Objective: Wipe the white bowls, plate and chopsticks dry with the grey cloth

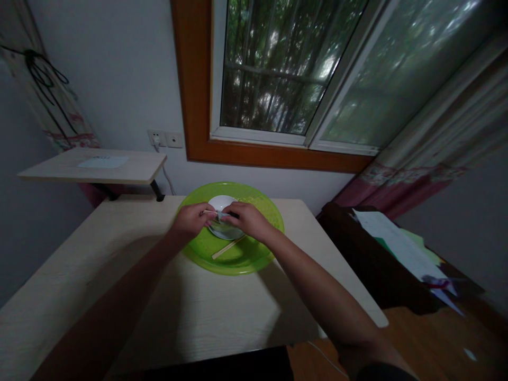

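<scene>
Above a white bowl (227, 233), my left hand (193, 218) and my right hand (248, 217) face each other with fingertips nearly meeting. Both are pinched closed on a small, thin whitish piece (219, 215). It looks like a bit of wrapper or packet, too small and dim to name surely. The bowl sits on a round green tray (234, 269), its rim partly hidden behind my fingers. A pair of light wooden chopsticks (228, 247) lies on the tray just in front of the bowl, slanting up to the right.
The pale wooden table (222, 312) carries the tray near its back edge. A small raised shelf (95, 165) with a paper on it stands at the back left. Behind are a wall socket (164, 139) and a window. Papers (400, 246) lie on dark furniture at right.
</scene>
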A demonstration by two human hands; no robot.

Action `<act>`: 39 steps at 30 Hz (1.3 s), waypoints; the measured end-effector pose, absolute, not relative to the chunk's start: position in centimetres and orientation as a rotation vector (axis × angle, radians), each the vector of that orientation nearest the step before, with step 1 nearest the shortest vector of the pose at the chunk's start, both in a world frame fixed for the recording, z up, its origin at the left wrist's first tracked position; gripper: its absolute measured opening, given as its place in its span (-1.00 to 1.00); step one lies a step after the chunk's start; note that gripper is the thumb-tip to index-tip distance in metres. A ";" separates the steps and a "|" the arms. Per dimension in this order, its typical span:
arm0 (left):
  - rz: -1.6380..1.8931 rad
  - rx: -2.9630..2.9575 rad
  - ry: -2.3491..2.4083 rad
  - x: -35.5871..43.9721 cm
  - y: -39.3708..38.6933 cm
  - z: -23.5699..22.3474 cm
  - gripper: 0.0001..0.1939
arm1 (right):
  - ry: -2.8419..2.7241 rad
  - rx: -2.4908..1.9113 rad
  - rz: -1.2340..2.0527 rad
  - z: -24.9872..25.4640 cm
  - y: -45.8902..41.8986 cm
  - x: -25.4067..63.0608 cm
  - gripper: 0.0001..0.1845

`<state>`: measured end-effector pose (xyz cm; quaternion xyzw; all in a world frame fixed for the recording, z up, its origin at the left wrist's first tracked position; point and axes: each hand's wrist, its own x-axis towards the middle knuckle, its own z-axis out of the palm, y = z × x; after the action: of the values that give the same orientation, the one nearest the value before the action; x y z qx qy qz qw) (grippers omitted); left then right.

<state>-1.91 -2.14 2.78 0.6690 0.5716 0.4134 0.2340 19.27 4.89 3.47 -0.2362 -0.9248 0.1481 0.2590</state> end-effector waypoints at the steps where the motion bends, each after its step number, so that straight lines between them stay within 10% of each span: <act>1: 1.158 1.821 1.579 -2.2 -2.2 2.9 -0.74 | -2.507 -0.641 0.396 3.6 5.0 19.4 -0.83; 39: 1.498 1.360 1.540 -9.8 -3.4 2.9 -0.65 | -2.304 -1.000 0.717 3.7 8.3 26.8 -0.68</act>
<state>-9.76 -3.41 2.90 0.5112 0.5787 0.5628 0.2950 26.82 8.34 3.74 -0.3696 -0.8513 0.2648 0.2619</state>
